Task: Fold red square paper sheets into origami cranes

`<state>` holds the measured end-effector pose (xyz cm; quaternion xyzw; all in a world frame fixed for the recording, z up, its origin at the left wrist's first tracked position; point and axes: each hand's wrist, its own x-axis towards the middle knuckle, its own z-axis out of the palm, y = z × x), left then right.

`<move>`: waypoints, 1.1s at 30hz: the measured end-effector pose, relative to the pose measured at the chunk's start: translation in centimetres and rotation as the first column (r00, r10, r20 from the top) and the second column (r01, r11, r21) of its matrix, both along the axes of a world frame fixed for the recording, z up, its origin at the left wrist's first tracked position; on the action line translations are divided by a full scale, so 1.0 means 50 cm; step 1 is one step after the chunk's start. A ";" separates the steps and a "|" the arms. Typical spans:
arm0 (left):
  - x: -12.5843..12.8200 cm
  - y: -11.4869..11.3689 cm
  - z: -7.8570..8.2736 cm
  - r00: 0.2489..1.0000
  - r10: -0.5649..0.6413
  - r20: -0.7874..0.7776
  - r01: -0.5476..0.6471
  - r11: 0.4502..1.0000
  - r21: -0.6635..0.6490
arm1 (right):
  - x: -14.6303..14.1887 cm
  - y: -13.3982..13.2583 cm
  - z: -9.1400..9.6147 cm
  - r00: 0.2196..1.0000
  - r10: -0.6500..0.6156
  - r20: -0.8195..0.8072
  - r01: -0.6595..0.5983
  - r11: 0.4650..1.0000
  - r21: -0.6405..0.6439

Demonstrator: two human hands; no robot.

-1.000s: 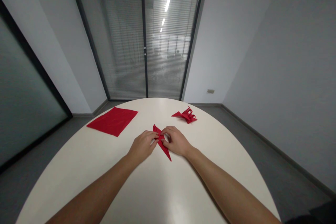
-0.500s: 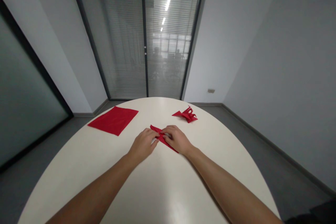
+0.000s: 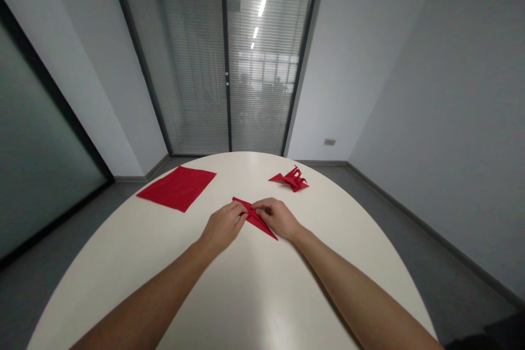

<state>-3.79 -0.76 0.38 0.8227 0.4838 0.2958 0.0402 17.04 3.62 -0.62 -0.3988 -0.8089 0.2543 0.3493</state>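
A narrow piece of folded red paper (image 3: 258, 221) lies slantwise on the table, with pointed ends toward the upper left and lower right. My left hand (image 3: 223, 225) pinches its left edge between thumb and fingers. On the opposite side, my right hand (image 3: 278, 216) has its thumb and fingertips closed on the paper near the middle. The fingers of both hands almost meet there and cover part of the folds.
A flat red paper sheet (image 3: 176, 188) rests at the far left of the round white table (image 3: 241, 295). Red folded paper figures (image 3: 293, 179) with pointed tips stand at the far right. Behind the table is a glass partition with blinds (image 3: 192, 65).
Both hands have shifted slightly, and the folded paper has moved a little to the left. More of its lower right end shows beside my right hand.
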 end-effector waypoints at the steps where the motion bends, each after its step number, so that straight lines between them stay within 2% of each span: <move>1: 0.001 -0.001 0.002 1.000 0.005 0.000 -0.005 1.000 0.001 | 0.000 0.001 -0.001 1.000 -0.008 0.007 0.008 1.000 0.000; 7: 0.003 -0.004 0.006 1.000 0.008 0.014 -0.008 1.000 -0.003 | 0.002 -0.001 0.007 1.000 0.007 0.015 -0.007 1.000 0.011; 14: 0.000 -0.004 0.002 0.997 -0.052 0.061 0.049 0.998 0.048 | -0.002 -0.005 0.017 0.998 -0.027 -0.048 0.027 1.000 -0.002; 20: -0.001 -0.004 0.014 0.994 0.020 0.111 -0.029 0.997 0.075 | -0.004 -0.018 0.027 0.997 -0.001 -0.071 0.004 0.999 0.041; 27: -0.003 -0.002 0.015 0.982 0.077 0.173 -0.106 0.980 0.171 | -0.008 -0.029 0.032 0.990 0.112 -0.083 -0.098 0.984 0.149; 30: -0.001 -0.004 0.016 0.974 0.038 0.225 -0.080 0.981 0.179 | -0.016 -0.032 0.037 0.988 0.098 -0.117 -0.085 0.990 0.111; 33: 0.005 -0.008 0.018 0.943 -0.039 0.329 0.002 0.994 0.114 | -0.024 -0.031 0.039 0.971 0.075 -0.228 -0.074 0.997 0.016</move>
